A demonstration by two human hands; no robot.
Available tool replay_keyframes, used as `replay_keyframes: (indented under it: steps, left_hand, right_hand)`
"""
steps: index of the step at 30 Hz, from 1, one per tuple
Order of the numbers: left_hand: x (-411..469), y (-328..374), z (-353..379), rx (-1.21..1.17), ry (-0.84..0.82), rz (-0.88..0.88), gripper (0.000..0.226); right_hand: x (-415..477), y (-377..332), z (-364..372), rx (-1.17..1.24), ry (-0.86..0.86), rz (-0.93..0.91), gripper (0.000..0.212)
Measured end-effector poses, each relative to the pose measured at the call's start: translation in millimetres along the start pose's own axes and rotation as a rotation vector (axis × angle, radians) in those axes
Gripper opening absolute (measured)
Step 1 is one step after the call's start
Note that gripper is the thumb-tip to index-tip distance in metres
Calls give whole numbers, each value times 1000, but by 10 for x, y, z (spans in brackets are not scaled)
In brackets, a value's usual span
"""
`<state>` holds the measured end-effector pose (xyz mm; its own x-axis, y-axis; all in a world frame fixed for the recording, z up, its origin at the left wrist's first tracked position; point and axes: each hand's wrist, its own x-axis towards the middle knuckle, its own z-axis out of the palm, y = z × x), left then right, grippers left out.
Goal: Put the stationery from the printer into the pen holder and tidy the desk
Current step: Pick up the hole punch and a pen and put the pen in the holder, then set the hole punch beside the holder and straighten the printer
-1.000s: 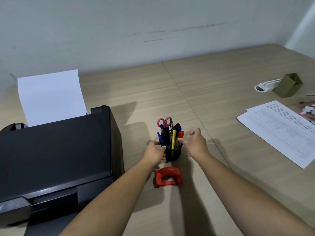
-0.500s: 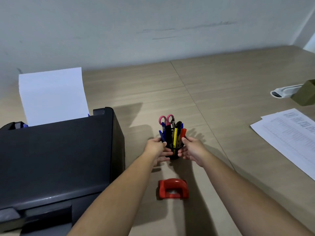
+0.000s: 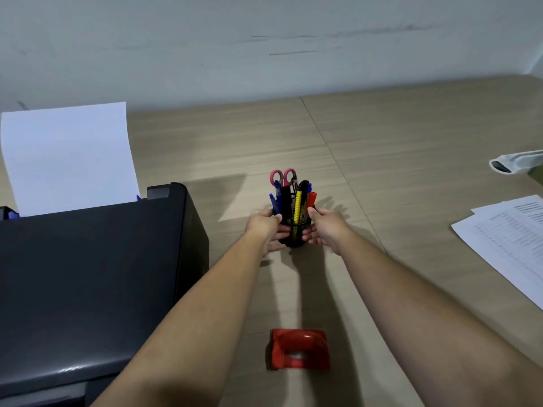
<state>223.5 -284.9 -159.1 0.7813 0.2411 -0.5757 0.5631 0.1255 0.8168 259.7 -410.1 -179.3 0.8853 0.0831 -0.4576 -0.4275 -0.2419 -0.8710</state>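
Note:
A black mesh pen holder [image 3: 296, 235] stands on the wooden desk, right of the black printer [image 3: 88, 271]. It holds pink-handled scissors [image 3: 282, 176], blue pens, a yellow cutter and a red marker. My left hand [image 3: 266, 229] grips its left side and my right hand [image 3: 324, 227] grips its right side. The printer's flat top is bare, with a white sheet [image 3: 67, 157] upright in its rear tray.
A red hole punch [image 3: 299, 349] lies on the desk between my forearms. Printed papers [image 3: 505, 239] lie at the right edge. A white stapler-like object [image 3: 515, 162] sits at the far right. The wall runs along the back of the desk.
Both hands closed in on the pen holder and slid it away from me, farther from the red hole punch. The view shifted left, so the green box left the frame.

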Motion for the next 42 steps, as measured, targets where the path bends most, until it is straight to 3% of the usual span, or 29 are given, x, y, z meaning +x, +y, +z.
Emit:
replay_keyframes:
  steps: [3, 6, 9, 15, 19, 23, 31, 42]
  left_hand:
    - [-168, -125, -22, -73, 70, 63, 49]
    - [-422, -370, -59, 2, 111, 175, 43]
    - [-778, -773, -125, 117, 87, 217, 34]
    - [-1296, -1464, -205, 185, 109, 113, 28]
    - [-1429, -1642, -204, 259, 115, 201, 17]
    - [-1435, -1665, -200, 326, 146, 248, 11]
    - [-1003, -1289, -20, 429, 229, 214, 16]
    - [-454, -982, 23, 365, 174, 158, 13]
  right_hand:
    - [-121, 56, -92, -34, 83, -89, 42]
    - [-372, 196, -228, -45, 127, -169, 28]
    - [-773, 517, -357, -19, 78, -173, 19]
    - [-1526, 1340, -380, -76, -12, -180, 22]
    - [-1717, 1605, -196, -182, -52, -216, 24]
    - [-1662, 1647, -108, -223, 66, -256, 16]
    - [-1121, 1293, -158, -243, 79, -223, 13]
    - [-627, 997, -186, -339, 110, -216, 9]
